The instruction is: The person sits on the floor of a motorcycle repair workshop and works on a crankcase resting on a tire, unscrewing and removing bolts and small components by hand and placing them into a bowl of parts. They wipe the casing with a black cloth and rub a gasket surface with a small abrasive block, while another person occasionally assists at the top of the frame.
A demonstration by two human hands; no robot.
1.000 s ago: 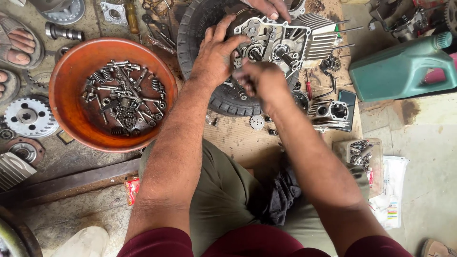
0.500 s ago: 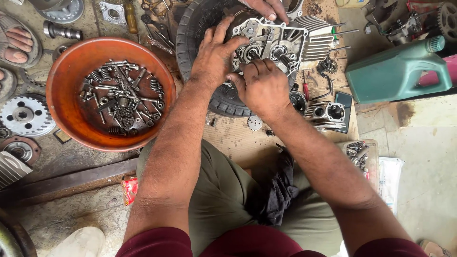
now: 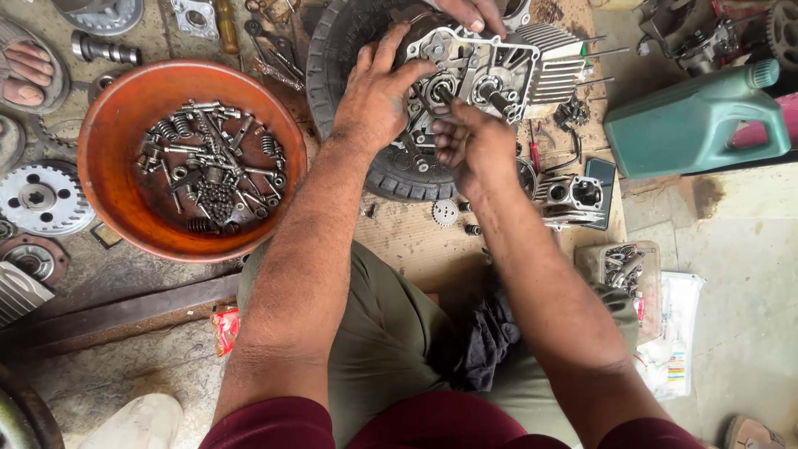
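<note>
A finned metal engine case (image 3: pixel 499 71) lies open on a black tyre (image 3: pixel 341 58) at the top centre. My left hand (image 3: pixel 374 96) rests flat on the case's left side, fingers spread over its edge. My right hand (image 3: pixel 470 141) is at the case's front, its fingertips pinched around a small part by the central shafts; the part itself is hidden by the fingers. Another person's hand (image 3: pixel 470 12) holds the case's far rim.
An orange bowl (image 3: pixel 112 191) of bolts, springs and small parts sits at left. Gears (image 3: pixel 37 198) lie at far left. A green oil jug (image 3: pixel 694 120) stands at right. A small sprocket (image 3: pixel 445 212), a cylinder part (image 3: pixel 573 195) and a clear box of parts (image 3: pixel 623 266) lie nearby.
My right hand has moved up from the case's lower edge to the central shafts. My left hand stays on the case's left side.
</note>
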